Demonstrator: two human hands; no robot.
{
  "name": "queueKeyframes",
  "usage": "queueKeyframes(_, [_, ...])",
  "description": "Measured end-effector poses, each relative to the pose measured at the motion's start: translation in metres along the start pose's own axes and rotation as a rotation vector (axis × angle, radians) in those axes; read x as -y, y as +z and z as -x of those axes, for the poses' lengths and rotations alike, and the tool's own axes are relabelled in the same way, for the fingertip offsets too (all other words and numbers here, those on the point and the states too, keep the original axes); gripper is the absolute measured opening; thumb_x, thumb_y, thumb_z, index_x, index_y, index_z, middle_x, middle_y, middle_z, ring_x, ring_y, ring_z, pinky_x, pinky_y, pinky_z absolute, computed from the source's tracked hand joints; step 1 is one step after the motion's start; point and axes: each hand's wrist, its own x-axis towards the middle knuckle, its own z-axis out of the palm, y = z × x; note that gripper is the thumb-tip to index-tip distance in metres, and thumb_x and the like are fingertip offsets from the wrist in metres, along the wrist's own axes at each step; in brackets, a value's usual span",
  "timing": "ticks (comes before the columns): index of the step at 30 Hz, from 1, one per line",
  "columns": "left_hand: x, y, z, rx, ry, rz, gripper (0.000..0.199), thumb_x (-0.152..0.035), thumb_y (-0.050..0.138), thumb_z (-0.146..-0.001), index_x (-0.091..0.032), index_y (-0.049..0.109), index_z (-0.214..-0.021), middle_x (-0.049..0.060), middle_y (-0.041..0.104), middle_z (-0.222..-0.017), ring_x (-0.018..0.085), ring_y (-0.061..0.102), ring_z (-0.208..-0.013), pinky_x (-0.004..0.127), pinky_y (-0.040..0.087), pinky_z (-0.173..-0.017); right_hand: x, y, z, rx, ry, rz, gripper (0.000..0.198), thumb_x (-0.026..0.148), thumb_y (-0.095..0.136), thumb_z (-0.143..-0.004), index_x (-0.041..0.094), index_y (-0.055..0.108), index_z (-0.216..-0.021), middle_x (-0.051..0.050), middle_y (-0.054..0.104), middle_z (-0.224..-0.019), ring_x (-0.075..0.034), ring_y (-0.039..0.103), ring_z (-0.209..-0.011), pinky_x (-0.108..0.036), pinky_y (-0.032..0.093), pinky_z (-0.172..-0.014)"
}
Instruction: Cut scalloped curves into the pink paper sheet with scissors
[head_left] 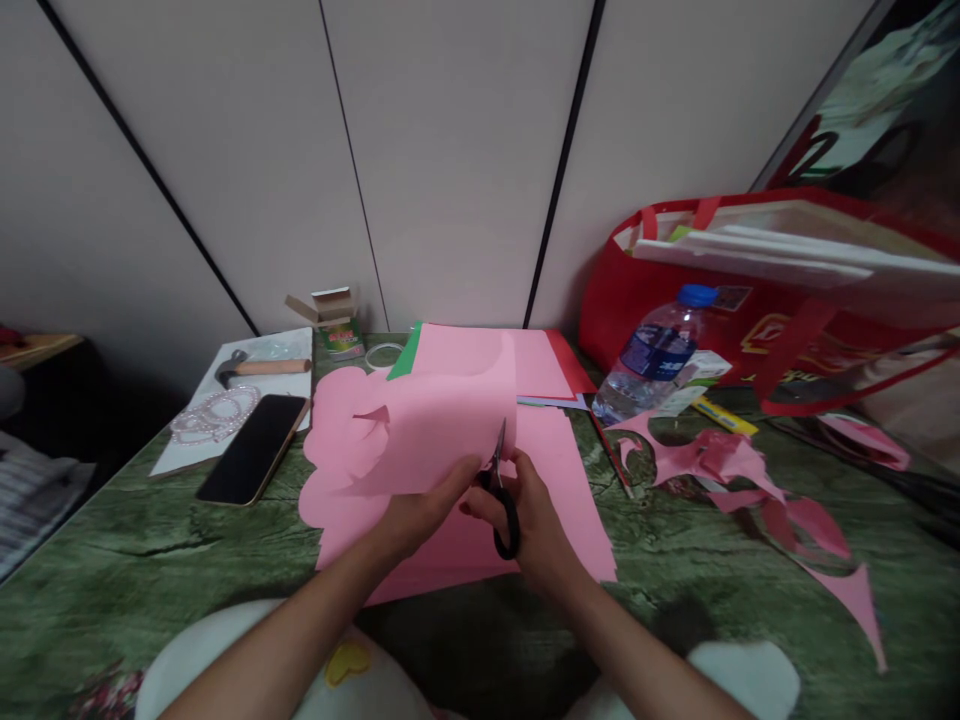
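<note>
Black-handled scissors (507,528) sit in my right hand (534,510), fingers through the loops and blades pointing away from me. Their blades are at the right edge of a raised pink paper sheet (450,415). My left hand (427,510) grips the lower edge of that sheet, its thumb close to the scissors; its other fingers are mostly hidden under the paper. Beneath lie more pink sheets (555,490). On the left, pink paper with a scalloped edge (330,430) spreads over the table.
Left are a phone (255,450), a hammer (270,367) and a beaded strand (217,415) on white paper. Pink offcuts (720,460), a pencil (611,450), a water bottle (652,350) and a red bag (750,330) stand or lie on the right. A small opened box (341,330) is near the wall.
</note>
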Motion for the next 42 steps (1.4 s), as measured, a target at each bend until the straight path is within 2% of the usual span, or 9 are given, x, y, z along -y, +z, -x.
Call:
queueKeyframes(8, [0.003, -0.001, -0.001, -0.013, -0.020, -0.045, 0.024, -0.043, 0.059, -0.066, -0.019, 0.063, -0.069, 0.004, 0.068, -0.072, 0.021, 0.062, -0.075, 0.030, 0.049, -0.072, 0.007, 0.003, 0.000, -0.018, 0.033, 0.030, 0.048, 0.038, 0.064, -0.068, 0.021, 0.037, -0.103, 0.004, 0.057, -0.065, -0.016, 0.058, -0.061, -0.031, 0.042, -0.059])
queueKeyframes(16, [0.002, -0.002, -0.002, -0.005, 0.007, -0.022, 0.026, -0.042, 0.061, -0.066, -0.017, 0.063, -0.075, 0.005, 0.068, -0.077, 0.020, 0.062, -0.076, 0.029, 0.048, -0.072, 0.010, 0.003, 0.000, -0.051, 0.073, 0.049, 0.053, 0.040, 0.066, -0.064, 0.020, 0.037, -0.104, 0.005, 0.057, -0.063, -0.015, 0.057, -0.056, -0.029, 0.041, -0.055])
queueKeyframes(35, [0.001, -0.004, -0.004, -0.013, 0.034, -0.054, 0.025, -0.042, 0.060, -0.067, -0.017, 0.061, -0.071, 0.003, 0.065, -0.066, 0.019, 0.061, -0.068, 0.029, 0.048, -0.063, 0.009, 0.003, -0.002, -0.072, 0.085, 0.119, 0.056, 0.038, 0.063, -0.064, 0.018, 0.034, -0.107, 0.009, 0.052, -0.053, -0.013, 0.056, -0.048, -0.027, 0.043, -0.047])
queueKeyframes(39, [0.005, -0.003, -0.007, -0.039, 0.078, -0.013, 0.025, -0.040, 0.060, -0.067, -0.016, 0.061, -0.075, 0.004, 0.066, -0.071, 0.019, 0.061, -0.070, 0.029, 0.048, -0.063, 0.011, 0.004, -0.001, -0.080, 0.099, 0.137, 0.055, 0.039, 0.062, -0.065, 0.017, 0.034, -0.107, 0.011, 0.049, -0.048, -0.014, 0.056, -0.046, -0.026, 0.043, -0.047])
queueKeyframes(42, [0.008, -0.002, -0.008, -0.065, 0.119, 0.034, 0.032, -0.042, 0.060, -0.067, -0.015, 0.061, -0.084, 0.006, 0.067, -0.081, 0.021, 0.061, -0.077, 0.031, 0.048, -0.068, 0.008, 0.005, 0.001, -0.067, 0.091, 0.126, 0.052, 0.040, 0.061, -0.068, 0.018, 0.035, -0.107, 0.010, 0.050, -0.049, -0.014, 0.057, -0.048, -0.026, 0.043, -0.047])
